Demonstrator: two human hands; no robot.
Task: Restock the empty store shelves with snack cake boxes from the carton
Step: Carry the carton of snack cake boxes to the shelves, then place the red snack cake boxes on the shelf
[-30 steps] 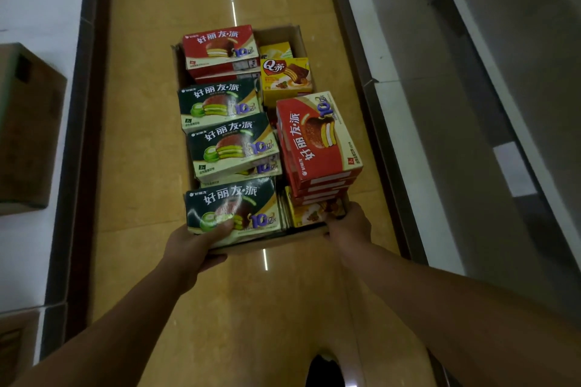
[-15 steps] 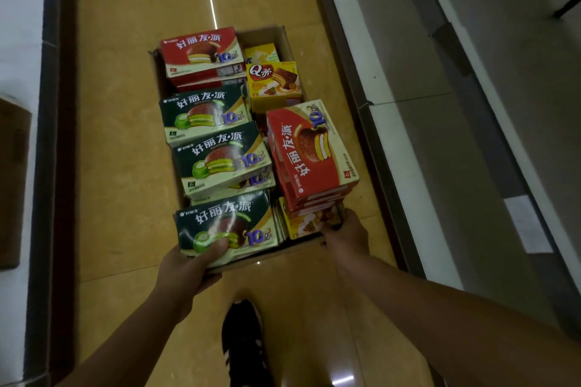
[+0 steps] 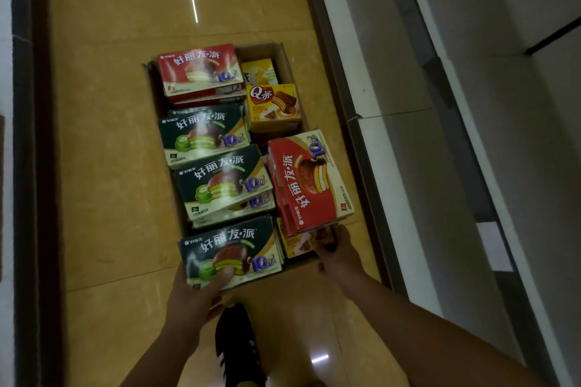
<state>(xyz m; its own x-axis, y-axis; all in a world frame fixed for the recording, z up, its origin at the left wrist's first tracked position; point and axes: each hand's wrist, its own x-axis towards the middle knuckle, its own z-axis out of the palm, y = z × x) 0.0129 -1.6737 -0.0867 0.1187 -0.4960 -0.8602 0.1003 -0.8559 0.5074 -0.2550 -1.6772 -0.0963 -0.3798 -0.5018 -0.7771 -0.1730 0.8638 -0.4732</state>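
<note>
Carton brimmed with snack cake boxes, fingers of left hand and right hand clamped on its near end; shelving seemingly unstarted.

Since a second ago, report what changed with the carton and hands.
The carton moved forward along the aisle with the person; a black shoe stepped into view below it. Nothing taken or released: the left hand still grips the near end, thumb on the nearest green box; the right hand still holds the near right corner. Other boxes kept their arrangement.
</note>
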